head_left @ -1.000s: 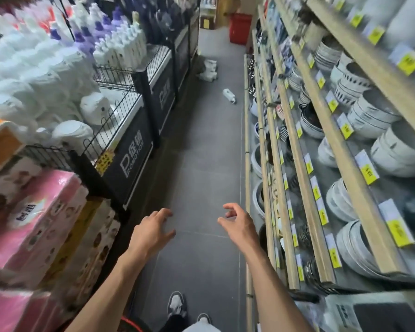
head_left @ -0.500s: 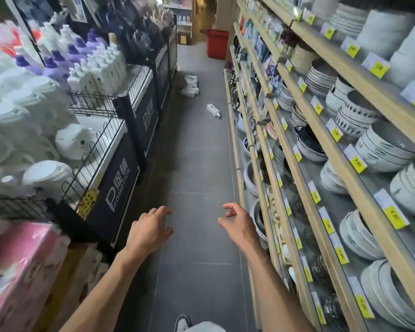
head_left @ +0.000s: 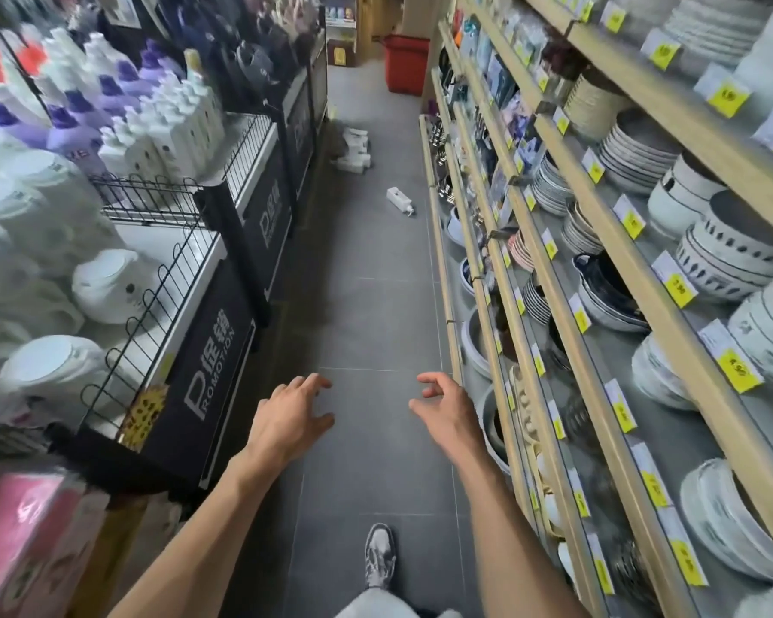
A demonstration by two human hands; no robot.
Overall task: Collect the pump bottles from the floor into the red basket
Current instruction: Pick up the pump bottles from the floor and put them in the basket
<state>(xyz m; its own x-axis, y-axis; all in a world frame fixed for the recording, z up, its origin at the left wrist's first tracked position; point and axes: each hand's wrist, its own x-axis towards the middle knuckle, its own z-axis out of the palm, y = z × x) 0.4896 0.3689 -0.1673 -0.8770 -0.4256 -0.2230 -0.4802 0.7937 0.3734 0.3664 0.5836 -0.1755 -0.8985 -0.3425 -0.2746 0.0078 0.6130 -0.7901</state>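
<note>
Left hand (head_left: 286, 412): grip released, fingers loosely spread, holding nothing.
Right hand (head_left: 447, 408): grip released, fingers half curled, empty.
Lone pump bottle (head_left: 398, 199): on its side on the floor (head_left: 376, 305), near the crockery shelf (head_left: 688, 118), well ahead of both hands.
Cluster of bottles (head_left: 353, 147): beyond it, beside the promotion stands (head_left: 277, 216).
Red basket (head_left: 406, 64): upright at the aisle's far end, past every bottle.
Step in hand: approach, by my judgement.
Recommendation: take the lone bottle first, gripping the body rather than the pump; keep elbows clear of the bowls.
</note>
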